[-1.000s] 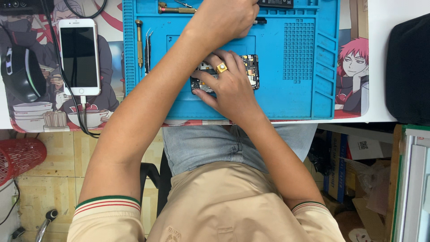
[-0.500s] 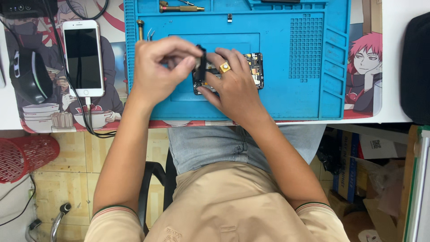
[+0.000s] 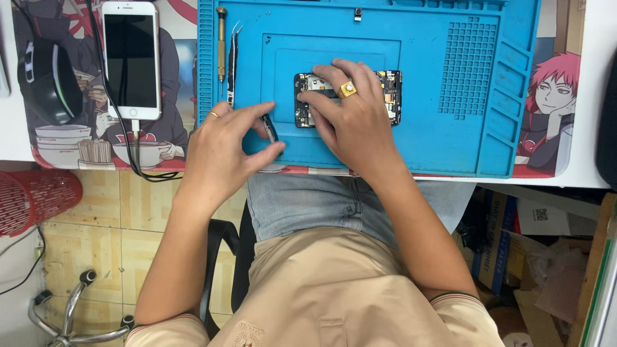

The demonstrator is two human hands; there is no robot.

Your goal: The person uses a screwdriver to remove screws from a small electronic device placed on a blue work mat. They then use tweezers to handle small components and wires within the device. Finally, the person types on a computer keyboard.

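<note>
The opened phone lies on the blue work mat with its long axis running left to right, pinned under the spread fingers of the right hand. The left hand, just to the phone's left, pinches a small dark part between thumb and forefinger. The mat's edge compartments show one small dark piece; a screwdriver and tweezers lie at its left.

Blue work mat: matt rubbery silicone look, moulded ridges and a grid at 2 o'clock. Opened phone: bare circuit board, dull metal shields. White phone at 10 o'clock: glossy glass face. Screwdriver: brass-coloured metal; tweezers shiny steel. Ring: polished gold metal. Desk pad: smooth, printed. Red basket: plastic mesh.
</note>
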